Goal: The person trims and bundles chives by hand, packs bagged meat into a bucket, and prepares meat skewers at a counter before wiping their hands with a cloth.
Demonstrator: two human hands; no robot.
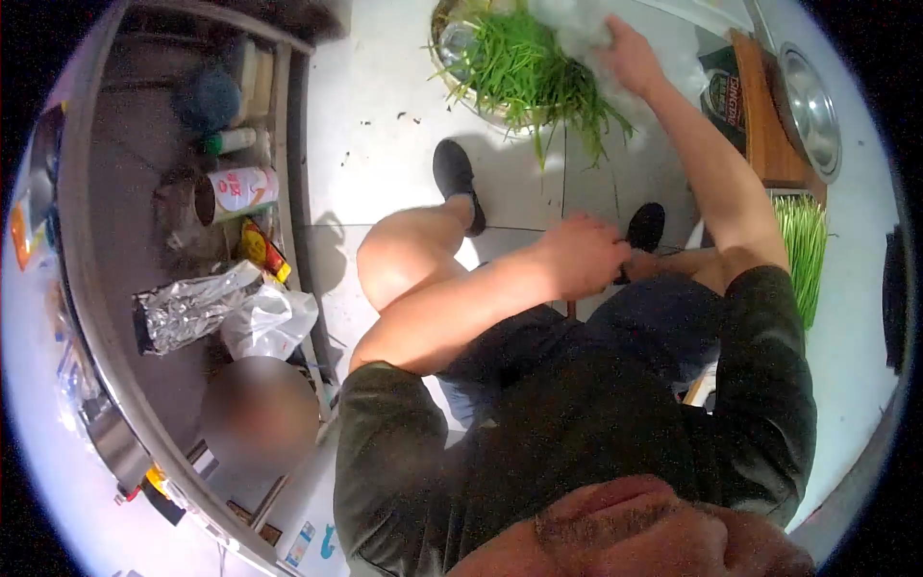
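Observation:
My right hand [635, 60] reaches out at the top, its fingers closing on a clear plastic bag [584, 29]. Beside that bag, a heap of long green chives [529, 72] fills a round basin [471, 99] on the floor, with loose leaves hanging over the rim. My left hand [585, 255] is held above my right knee, its fingers curled together. Whatever lies between those fingers is too small or hidden to make out. A bundle of green stems [800, 255] lies to the right of my right arm.
On the left, a shelf holds a printed can [236, 192], crumpled foil [197, 306] and a white plastic bag [271, 322]. To the right are a metal bowl [812, 111], a wooden board [764, 115] and a dark green box [721, 91]. Small scraps dot the floor.

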